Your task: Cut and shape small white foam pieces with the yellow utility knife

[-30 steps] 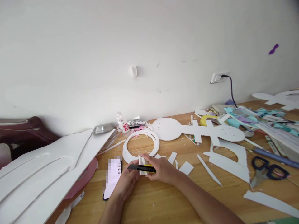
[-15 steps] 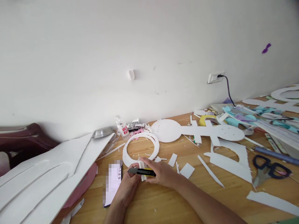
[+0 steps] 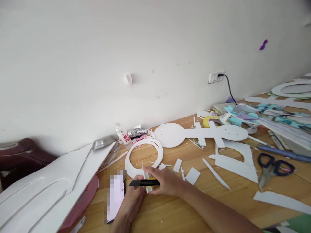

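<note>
A bare blade points left across a worker's fingers at a wooden table [image 3: 160, 215] strewn with white offcuts. The utility knife [image 3: 145, 183] lies across a small white piece [image 3: 147, 175] held low in the center of the scene, and its blade sits directly above the left hand [image 3: 134, 195]. A turn of the right wrist or a slip of the piece could, in all likelihood, bring that edge onto the left fingers; whether blade and skin touch cannot be told. A loosened grip might also drop the piece toward the white ring [image 3: 130, 170] just beyond, or the phone [image 3: 116, 197] at left.

The 2 hands meet at the piece. The right hand [image 3: 167, 181], partly curled, keeps the knife's handle in its grasp while its fingertips reach the piece's far and near ends. The left hand is closed about the piece's left side, its fingertips partly hidden beneath the knife.

At far right of the hands, dark-handled scissors [image 3: 275, 166] lie near a white sheet [image 3: 235, 165] with a rounded cutout.
</note>
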